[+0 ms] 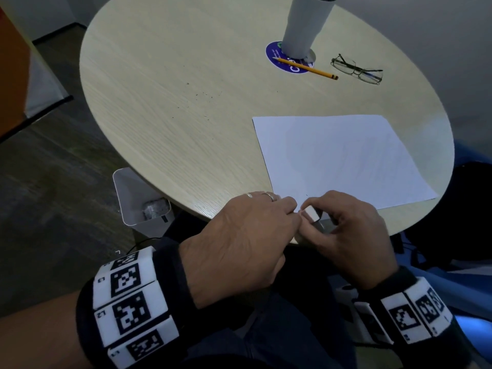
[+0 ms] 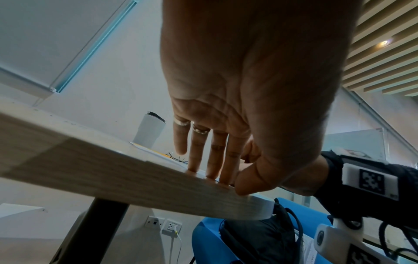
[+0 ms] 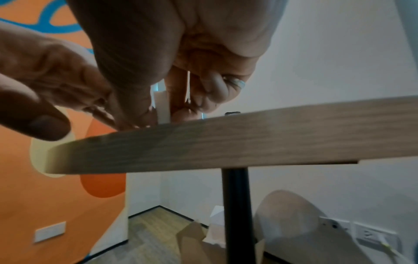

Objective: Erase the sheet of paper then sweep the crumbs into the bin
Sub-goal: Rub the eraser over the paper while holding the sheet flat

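Observation:
The white sheet of paper point(image 1: 340, 161) lies on the right half of the round wooden table point(image 1: 159, 129), with faint pencil marks on its right part. At the table's near edge my right hand point(image 1: 319, 222) pinches a small white eraser point(image 1: 312, 212) between thumb and fingers, just off the paper's near left corner. The right wrist view shows the eraser point(image 3: 163, 105) standing upright on the tabletop. My left hand point(image 1: 287, 209) lies beside it, its straight fingertips point(image 2: 212, 171) resting on the table edge. Dark crumbs point(image 1: 202, 94) are scattered left of centre. The white bin point(image 1: 141, 201) stands on the floor under the left near edge.
A grey tumbler point(image 1: 306, 22) stands on a blue round coaster point(image 1: 277, 57) at the back. A yellow pencil point(image 1: 306, 67) and folded glasses point(image 1: 356, 69) lie beside it. A dark bag point(image 1: 474, 195) on a blue seat sits right of the table.

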`<control>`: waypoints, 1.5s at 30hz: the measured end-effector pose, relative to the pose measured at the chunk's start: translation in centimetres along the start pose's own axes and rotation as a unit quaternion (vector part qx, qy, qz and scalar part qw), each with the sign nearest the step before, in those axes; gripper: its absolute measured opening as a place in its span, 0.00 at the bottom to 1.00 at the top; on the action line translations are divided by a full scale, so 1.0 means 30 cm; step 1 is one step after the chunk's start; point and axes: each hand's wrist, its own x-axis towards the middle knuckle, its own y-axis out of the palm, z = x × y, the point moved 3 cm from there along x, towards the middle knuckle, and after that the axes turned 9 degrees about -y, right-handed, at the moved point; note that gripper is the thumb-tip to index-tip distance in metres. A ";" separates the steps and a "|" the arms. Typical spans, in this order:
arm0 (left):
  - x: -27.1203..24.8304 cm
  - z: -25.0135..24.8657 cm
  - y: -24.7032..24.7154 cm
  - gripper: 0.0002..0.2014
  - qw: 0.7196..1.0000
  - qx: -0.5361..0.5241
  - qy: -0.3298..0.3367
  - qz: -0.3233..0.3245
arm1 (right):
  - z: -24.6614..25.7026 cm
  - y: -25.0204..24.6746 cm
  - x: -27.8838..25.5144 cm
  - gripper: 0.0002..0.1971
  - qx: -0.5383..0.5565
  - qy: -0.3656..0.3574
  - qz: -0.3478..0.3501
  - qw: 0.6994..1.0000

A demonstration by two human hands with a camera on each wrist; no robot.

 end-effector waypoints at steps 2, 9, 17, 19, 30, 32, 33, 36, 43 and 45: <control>-0.001 -0.003 -0.002 0.07 1.000 -0.007 0.000 0.002 | -0.056 -0.024 -0.002 0.06 0.033 0.045 -0.012 0.998; 0.004 -0.006 -0.002 0.10 1.000 0.013 -0.017 0.019 | 0.001 -0.001 -0.001 0.06 -0.002 0.011 -0.016 1.000; 0.000 -0.017 -0.005 0.09 1.000 0.001 -0.008 0.025 | -0.045 -0.041 0.013 0.05 -0.037 0.041 -0.029 0.998; 0.002 -0.015 0.000 0.12 1.000 -0.003 -0.015 0.025 | -0.007 -0.008 -0.002 0.05 -0.027 0.008 -0.010 1.000; 0.003 -0.017 -0.004 0.12 1.000 -0.006 -0.006 0.024 | -0.023 0.002 0.009 0.10 0.008 0.007 -0.017 1.000; 0.002 -0.020 -0.014 0.08 0.999 -0.004 -0.006 0.033 | -0.085 -0.023 0.016 0.09 0.002 0.055 -0.035 0.998; 0.002 -0.019 -0.014 0.08 1.000 -0.005 -0.005 0.029 | -0.102 -0.035 0.019 0.09 -0.017 0.064 -0.040 0.997; 0.002 -0.018 -0.023 0.07 1.000 -0.008 -0.002 0.019 | -0.074 -0.032 0.023 0.06 -0.009 0.035 -0.042 0.998; 0.034 0.055 0.013 0.05 0.996 -0.082 -0.012 0.012 | -0.096 -0.076 0.037 0.03 0.149 0.085 -0.092 0.981; 0.043 0.075 0.021 0.06 0.996 -0.093 0.008 0.006 | -0.122 -0.087 0.031 0.04 0.193 0.107 -0.075 0.973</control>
